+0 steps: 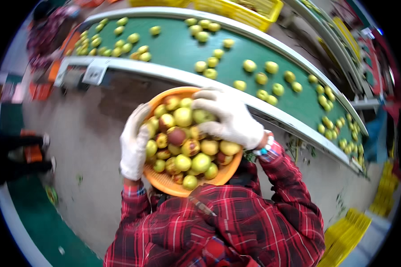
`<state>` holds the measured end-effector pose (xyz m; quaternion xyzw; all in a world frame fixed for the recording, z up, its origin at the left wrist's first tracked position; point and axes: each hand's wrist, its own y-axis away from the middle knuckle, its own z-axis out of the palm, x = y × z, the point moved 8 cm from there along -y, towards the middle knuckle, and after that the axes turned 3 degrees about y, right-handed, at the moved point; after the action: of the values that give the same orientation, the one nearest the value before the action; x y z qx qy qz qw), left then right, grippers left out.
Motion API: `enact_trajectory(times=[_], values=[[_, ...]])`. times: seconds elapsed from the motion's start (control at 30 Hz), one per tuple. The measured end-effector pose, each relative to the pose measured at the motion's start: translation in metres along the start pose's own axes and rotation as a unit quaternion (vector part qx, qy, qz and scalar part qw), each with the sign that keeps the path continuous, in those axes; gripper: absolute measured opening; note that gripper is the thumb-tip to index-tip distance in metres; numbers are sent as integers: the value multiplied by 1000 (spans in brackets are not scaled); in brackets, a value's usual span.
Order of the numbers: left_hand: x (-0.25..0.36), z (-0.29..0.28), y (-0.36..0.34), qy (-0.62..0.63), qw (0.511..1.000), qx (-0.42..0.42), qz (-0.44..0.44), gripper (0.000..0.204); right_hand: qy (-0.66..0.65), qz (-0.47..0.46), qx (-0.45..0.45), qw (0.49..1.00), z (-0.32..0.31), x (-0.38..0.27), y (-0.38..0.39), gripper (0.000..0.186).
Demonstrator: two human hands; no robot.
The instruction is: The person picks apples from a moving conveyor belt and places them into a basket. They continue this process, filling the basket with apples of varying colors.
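Note:
An orange plastic basket (165, 187) is held in front of my body, heaped with round jujube-like fruits, some yellow-green and others patched with brown. My left hand (133, 144), in a white glove, grips the basket's left rim, fingers reaching over the edge beside the fruit. At the far right side of the basket, my right hand (229, 115), also gloved, curls its thumb and fingers around a green fruit (202, 116) on top of the heap. Its fingertips touch neighbouring fruits. A dark brown fruit (176, 136) lies mid-heap.
Beyond the basket runs a green conveyor belt (173, 49) with white rails, carrying scattered green fruits. Yellow crates stand behind it (240, 13) and at the lower right (345, 236). Another person (47, 40) is at the far left; someone's dark-clad legs (22, 155) show below.

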<state>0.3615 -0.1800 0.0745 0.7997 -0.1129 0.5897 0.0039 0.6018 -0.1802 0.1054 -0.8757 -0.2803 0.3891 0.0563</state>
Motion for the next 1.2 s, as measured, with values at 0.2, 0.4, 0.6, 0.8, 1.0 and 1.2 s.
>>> enact_trajectory(times=[0.2, 0.4, 0.6, 0.8, 1.0, 1.2], values=[[-7, 6, 5, -5, 999, 18, -28, 76, -139, 72, 128, 979, -18, 43, 23, 41], [-1, 17, 4, -12, 1000, 8, -26, 71, -114, 289, 346, 885, -77, 164, 118, 21], [-3, 17, 5, -28, 999, 9, -34, 70, 39, 381, 429, 818, -118, 232, 207, 23], [-2, 24, 3, -38, 998, 10, -46, 69, 232, 402, 429, 775, -156, 264, 202, 32], [1, 27, 3, -38, 998, 14, -54, 71, 355, 440, 473, 675, -200, 274, 250, 34], [0, 27, -1, -43, 997, 0, -68, 76, 448, 469, 365, 668, -217, 268, 240, 32]])
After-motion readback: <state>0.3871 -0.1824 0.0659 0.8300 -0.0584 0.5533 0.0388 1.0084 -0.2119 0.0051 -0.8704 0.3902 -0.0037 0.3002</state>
